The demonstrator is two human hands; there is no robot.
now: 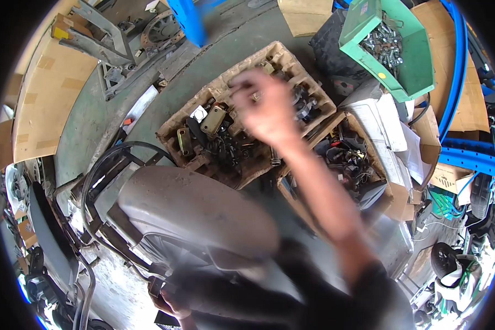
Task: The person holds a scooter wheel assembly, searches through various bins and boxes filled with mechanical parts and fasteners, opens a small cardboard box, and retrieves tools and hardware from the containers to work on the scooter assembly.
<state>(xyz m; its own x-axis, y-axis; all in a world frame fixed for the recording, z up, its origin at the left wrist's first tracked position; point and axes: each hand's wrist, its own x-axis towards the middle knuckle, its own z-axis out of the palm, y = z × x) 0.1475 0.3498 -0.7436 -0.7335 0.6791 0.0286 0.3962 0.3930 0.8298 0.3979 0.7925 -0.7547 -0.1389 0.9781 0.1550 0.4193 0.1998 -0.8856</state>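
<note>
Loose parts (231, 146) lie in the tray (166, 131). Just before the tray is the seat (198, 209); to its right, the box (390, 184). Beyond its right side, the bin (419, 69) holds bolts (382, 47).

Bright daylight, with my moving hand (264, 107) blurred.
Glare whitens the floor (113, 291) at lower left and the lower-right edge; my dark sleeve (377, 291) is soft too. The fisheye view bends toward a black rim, while the green bin (390, 52) looks fairly crisp.
</note>
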